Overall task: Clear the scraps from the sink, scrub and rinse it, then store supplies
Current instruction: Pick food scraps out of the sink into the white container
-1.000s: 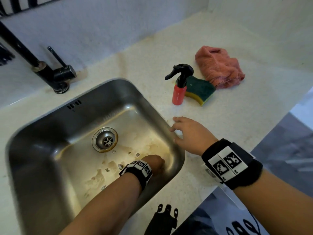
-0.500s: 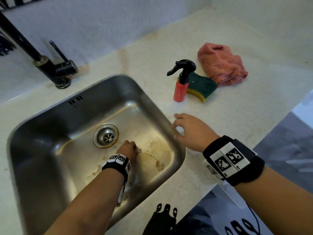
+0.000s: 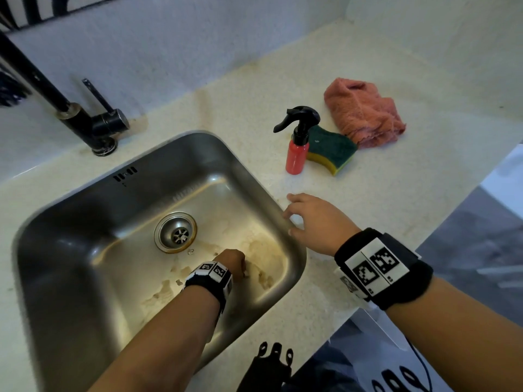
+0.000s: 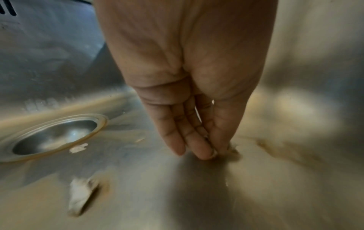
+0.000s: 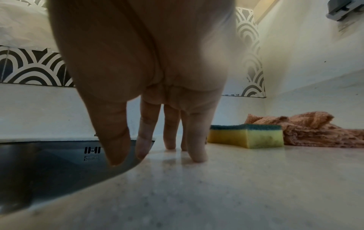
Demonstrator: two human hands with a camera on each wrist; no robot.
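**Left hand picks scraps at the sink floor**

While the pale countertop [image 3: 254, 89] fills most of the head view, the steel sink [image 3: 70, 250] takes the lower left of the frame, its drain [image 3: 175, 232] near the centre and a black faucet [image 3: 93, 123] at the upper left. Right of the sink lie a pink cloth [image 3: 365, 111], a green and yellow sponge [image 3: 331, 147] touching it, and a red spray bottle [image 3: 297, 148] standing upright just beside the sponge. The right hand [image 3: 317, 222] rests on the counter at the sink rim with its fingers spread and relaxed, holding nothing. The left hand [image 3: 230, 260] reaches to the stained sink floor, fingertips [image 4: 204, 154] together, pinching a pale scrap [image 4: 231, 150]. Other scraps [image 4: 80, 194] lie near the drain.
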